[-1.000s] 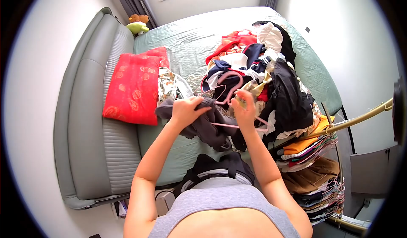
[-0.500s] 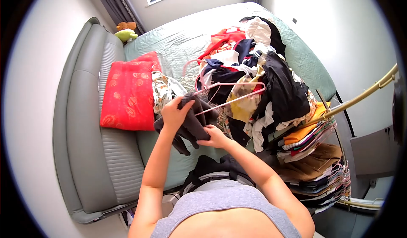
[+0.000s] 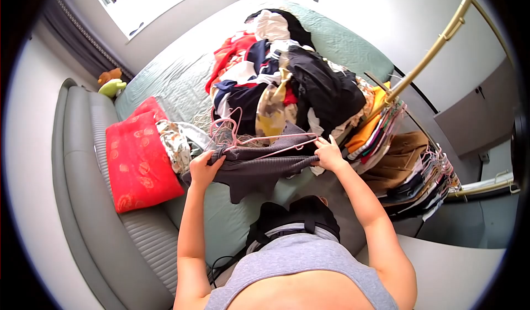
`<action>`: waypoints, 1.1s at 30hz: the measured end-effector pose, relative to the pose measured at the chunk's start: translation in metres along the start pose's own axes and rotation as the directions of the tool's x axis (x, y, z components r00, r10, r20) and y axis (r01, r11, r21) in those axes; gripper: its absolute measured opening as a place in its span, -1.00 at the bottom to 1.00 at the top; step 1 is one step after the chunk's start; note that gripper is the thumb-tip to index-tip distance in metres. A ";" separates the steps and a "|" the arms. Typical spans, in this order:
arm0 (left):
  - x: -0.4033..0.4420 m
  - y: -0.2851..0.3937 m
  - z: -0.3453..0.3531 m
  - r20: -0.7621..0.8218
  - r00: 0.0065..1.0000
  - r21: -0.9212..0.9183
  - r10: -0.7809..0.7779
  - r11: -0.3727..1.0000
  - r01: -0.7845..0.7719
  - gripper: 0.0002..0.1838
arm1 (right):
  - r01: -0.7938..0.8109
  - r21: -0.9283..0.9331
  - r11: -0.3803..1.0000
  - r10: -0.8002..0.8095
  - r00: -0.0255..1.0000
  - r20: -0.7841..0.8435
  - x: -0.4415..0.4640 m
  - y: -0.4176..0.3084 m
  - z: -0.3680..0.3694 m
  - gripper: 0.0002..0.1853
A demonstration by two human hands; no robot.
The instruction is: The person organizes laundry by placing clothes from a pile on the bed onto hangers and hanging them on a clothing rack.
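Between my hands a dark grey ribbed garment (image 3: 251, 172) is stretched out sideways above the near edge of the bed. My left hand (image 3: 205, 169) is closed on its left end. At the other end, my right hand (image 3: 330, 154) pinches the garment's edge near the tip of a pink hanger (image 3: 287, 140). The hanger's bar runs along the garment's upper edge, partly inside it. Pink hooks stick up toward the clothes pile, and I cannot tell whether they belong to one hanger or more.
A heap of mixed clothes (image 3: 326, 89) lies on the green-sheeted bed (image 3: 182, 83). Red pillows (image 3: 141, 163) rest by the grey headboard (image 3: 83, 161) at left. To the right stands a gold clothes rack (image 3: 430, 56) with hung clothes (image 3: 408, 150). Soft toys (image 3: 112, 83) sit in the far corner.
My hands have moved apart, the right one going right and up, and the bunched garment is now spread along the hanger. The view has turned, shifting the bed and pile leftward.
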State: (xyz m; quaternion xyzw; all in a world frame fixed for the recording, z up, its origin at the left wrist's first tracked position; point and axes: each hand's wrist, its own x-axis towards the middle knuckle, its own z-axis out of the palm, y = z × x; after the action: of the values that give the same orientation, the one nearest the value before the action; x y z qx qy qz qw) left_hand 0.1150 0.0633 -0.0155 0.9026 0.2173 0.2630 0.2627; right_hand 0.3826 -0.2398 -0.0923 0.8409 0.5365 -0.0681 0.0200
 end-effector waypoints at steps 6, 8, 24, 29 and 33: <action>0.015 0.037 0.042 0.087 0.963 0.089 0.257 0.960 -0.264 -0.75 | -0.121 0.046 0.992 0.123 0.991 -0.056 -0.051 0.031 -0.018 -0.69; 0.016 0.049 0.067 0.131 0.944 0.169 0.302 0.932 -0.321 -0.71 | -0.112 0.114 0.987 0.126 0.985 -0.121 -0.074 0.040 -0.025 -0.71; 0.004 0.273 0.222 0.206 0.837 -0.281 0.508 0.849 -0.446 -0.70 | -0.021 0.800 0.599 0.498 0.793 -0.352 -0.227 0.107 -0.071 -0.79; 0.010 0.308 0.258 0.002 0.914 -0.163 0.406 0.902 -0.400 -0.74 | -0.060 0.867 0.494 0.652 0.685 -0.324 -0.283 0.139 -0.030 -0.80; 0.002 0.332 0.313 0.012 0.969 -0.193 0.245 0.952 -0.239 -0.73 | -0.082 0.909 0.410 0.672 0.701 -0.239 -0.313 0.133 -0.036 -0.78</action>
State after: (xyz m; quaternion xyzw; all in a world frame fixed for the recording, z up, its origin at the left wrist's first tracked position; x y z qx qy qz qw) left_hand 0.3851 -0.3034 -0.0459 0.8976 0.0743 0.2967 0.3174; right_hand 0.3766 -0.5744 -0.0196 0.8180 0.1906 -0.0554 -0.5399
